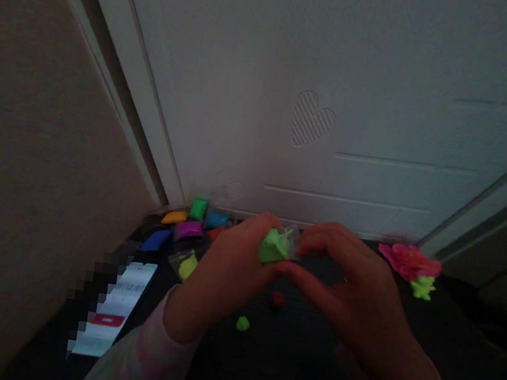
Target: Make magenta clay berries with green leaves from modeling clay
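Head view: left fingers (271, 219) grip green clay (272, 248), right fingers (328, 241) its bag (293, 240), left hand (230, 268) partly hiding packets (186, 267).

On my head view, my left hand (236, 263) holds a light-green lump (272, 246) in a clear wrapper (292, 239); my right hand (353, 286) curves in at the wrapper's edge. Below, I see a green bit (243, 324) and reddish ball (277, 300) on the dark counter (265, 374), colored packets (189, 231) and a phone (119, 303) to the left.
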A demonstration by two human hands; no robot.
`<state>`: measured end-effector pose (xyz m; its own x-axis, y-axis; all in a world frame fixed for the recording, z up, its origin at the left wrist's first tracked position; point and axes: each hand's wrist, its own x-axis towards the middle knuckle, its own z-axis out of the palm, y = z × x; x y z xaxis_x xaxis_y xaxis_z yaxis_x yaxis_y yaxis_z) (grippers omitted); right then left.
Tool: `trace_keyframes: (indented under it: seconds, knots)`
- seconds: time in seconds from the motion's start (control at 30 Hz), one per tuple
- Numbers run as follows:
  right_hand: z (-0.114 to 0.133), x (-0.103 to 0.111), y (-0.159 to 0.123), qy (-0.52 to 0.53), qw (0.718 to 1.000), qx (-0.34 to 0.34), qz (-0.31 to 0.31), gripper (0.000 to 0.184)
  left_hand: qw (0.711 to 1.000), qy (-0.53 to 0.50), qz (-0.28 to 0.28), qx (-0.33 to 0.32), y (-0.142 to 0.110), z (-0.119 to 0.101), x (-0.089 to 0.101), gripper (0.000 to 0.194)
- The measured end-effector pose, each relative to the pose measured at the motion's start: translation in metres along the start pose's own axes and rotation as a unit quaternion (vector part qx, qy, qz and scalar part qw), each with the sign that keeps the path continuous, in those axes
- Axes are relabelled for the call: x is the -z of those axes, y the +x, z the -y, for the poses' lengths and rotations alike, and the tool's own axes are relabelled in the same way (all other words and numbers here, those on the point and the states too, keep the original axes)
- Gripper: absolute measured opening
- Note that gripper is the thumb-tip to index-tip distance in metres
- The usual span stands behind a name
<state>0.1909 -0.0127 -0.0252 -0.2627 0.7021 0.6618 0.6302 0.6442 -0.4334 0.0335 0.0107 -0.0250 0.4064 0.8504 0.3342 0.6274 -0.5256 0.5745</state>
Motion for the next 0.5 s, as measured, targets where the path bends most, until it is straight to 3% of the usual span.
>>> trace_keyframes:
  seconds: [0.13,0.3,0.5]
  knots:
    - [-0.001,-0.003,0.002,0.045,0.999,-0.009,-0.013,0.008,0.999,0.03,-0.019,-0.003,0.001,0.0,-0.002,0.022]
    - [-0.001,-0.014,0.003,0.071,0.995,-0.019,-0.065,0.019,0.997,0.047,-0.058,0.013,0.001,0.0,-0.004,0.016]
    - [-0.002,-0.023,0.004,0.084,0.992,-0.027,-0.089,0.012,0.996,0.064,-0.065,0.013,0.0,-0.002,-0.005,0.016]
